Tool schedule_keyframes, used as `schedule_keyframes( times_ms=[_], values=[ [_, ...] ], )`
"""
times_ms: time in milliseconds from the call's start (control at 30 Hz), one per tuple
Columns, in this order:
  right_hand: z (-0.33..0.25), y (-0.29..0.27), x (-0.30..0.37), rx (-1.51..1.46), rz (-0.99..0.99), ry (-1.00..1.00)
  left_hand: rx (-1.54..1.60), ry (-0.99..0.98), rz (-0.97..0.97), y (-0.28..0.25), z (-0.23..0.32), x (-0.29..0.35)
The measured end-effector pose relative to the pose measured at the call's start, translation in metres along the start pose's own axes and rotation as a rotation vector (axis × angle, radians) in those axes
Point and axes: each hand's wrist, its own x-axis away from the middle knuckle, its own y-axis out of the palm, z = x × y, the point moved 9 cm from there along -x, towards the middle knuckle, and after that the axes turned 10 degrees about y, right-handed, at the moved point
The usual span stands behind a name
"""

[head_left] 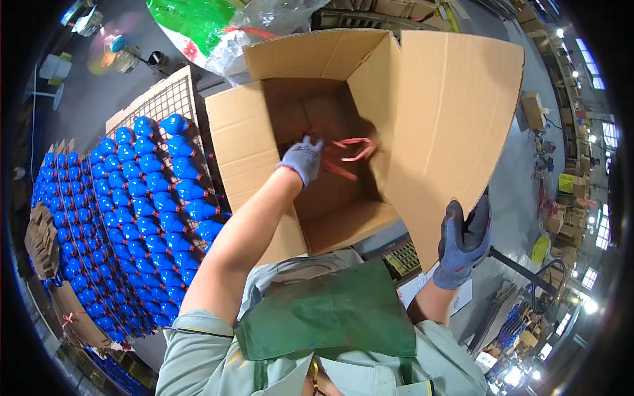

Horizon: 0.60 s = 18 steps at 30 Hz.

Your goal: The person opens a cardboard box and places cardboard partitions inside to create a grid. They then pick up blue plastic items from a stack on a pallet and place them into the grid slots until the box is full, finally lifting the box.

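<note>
An open cardboard box (370,221) stands in front of me with its flaps spread outward. My left hand (304,162), in a grey-blue work glove, reaches down inside it. Its fingers are closed at a bunch of red plastic strips (353,148), whose loops stick out to the right; the fingertips are partly lost in shadow. At the lower corner of the large right flap (452,112) is my right hand (465,241), gloved in grey and black. Thumb and fingers pinch the flap's edge between them.
To my left, rows of shiny blue bulb-shaped pieces (148,185) stand on wire racks (168,99). A green and clear plastic bag (198,33) lies beyond the box. A black bent rod (528,274) juts out at my right. Cardboard boxes (532,109) sit farther off.
</note>
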Motion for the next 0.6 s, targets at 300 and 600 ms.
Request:
schedule_keyframes(
  times_ms=[300,600],
  values=[
    [0.069,0.155,-0.004,-0.106,-0.539,0.306,-0.012,0.121,0.604,-0.143,0.018,0.111],
    [-0.020,0.296,0.055,-0.204,-0.587,-0.249,0.278,-0.095,0.552,0.004,-0.016,0.180]
  ],
)
